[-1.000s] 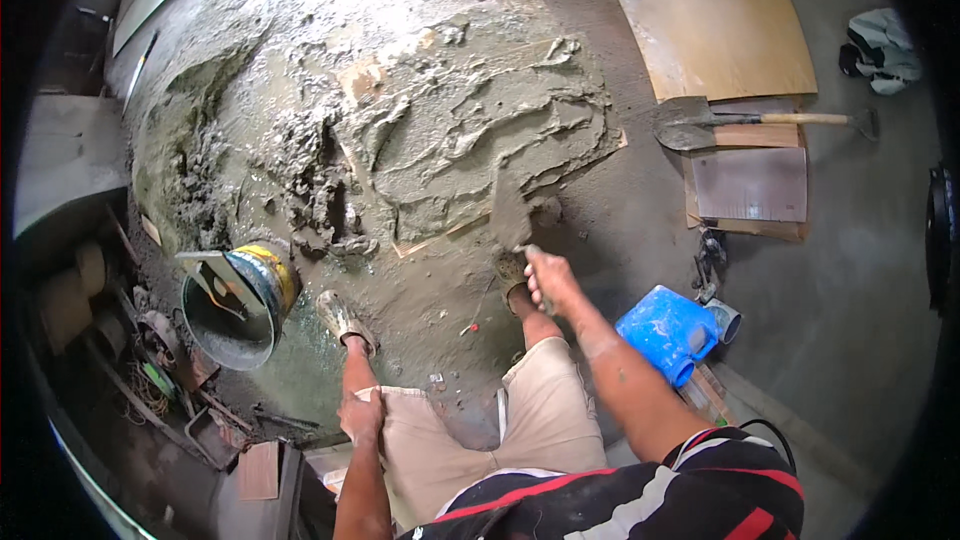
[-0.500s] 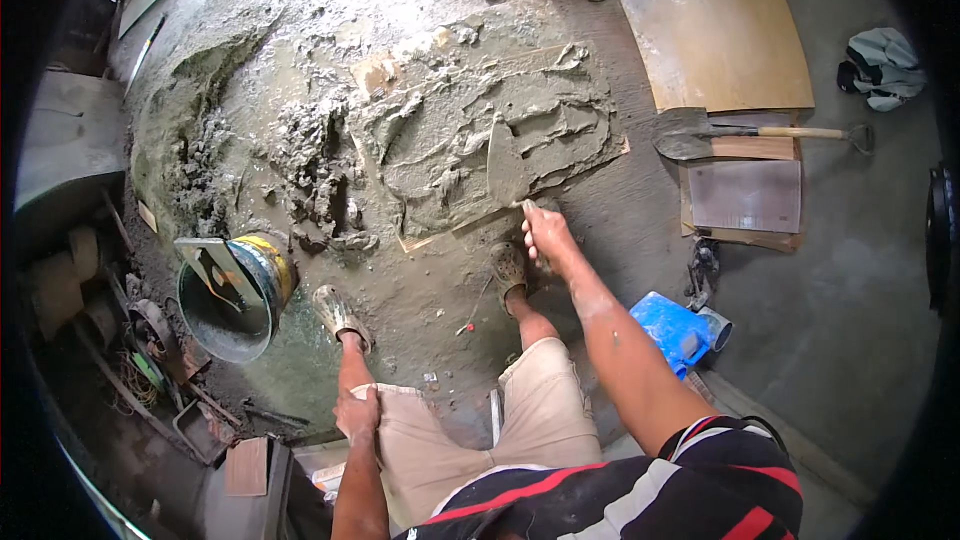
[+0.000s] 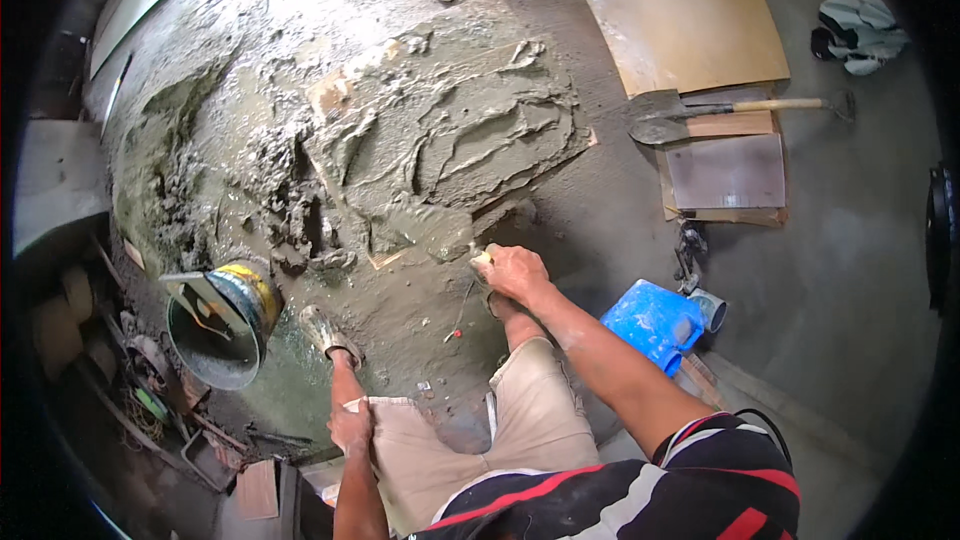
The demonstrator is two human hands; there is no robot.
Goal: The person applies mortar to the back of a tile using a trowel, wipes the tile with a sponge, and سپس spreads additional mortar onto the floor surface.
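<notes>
My right hand [image 3: 515, 273] is closed round the handle of a pointed trowel [image 3: 437, 230]. Its blade, smeared with wet grey mortar, points left over the near edge of a flat rectangular panel [image 3: 387, 259]. A thick, ridged layer of mortar [image 3: 470, 130] covers most of that panel, and only its tan corners and edges show. Whether the blade presses into the mortar or just hovers is hard to tell. My left hand [image 3: 350, 427] rests on my left knee at the hem of my shorts, holding no tool; its fingers are partly hidden.
Left of my feet stands a bucket [image 3: 215, 330] with a flat tool across its mouth. Loose wet mortar [image 3: 290, 200] lies beyond it. On the right are a blue jug [image 3: 652, 325], a shovel [image 3: 740, 112] across stacked tiles [image 3: 727, 172], and a large tan board [image 3: 690, 20].
My right hand has moved left and nearer to me. The trowel's blade has swung from pointing away over the mortar to pointing left at the panel's near edge. My left hand stays on my knee.
</notes>
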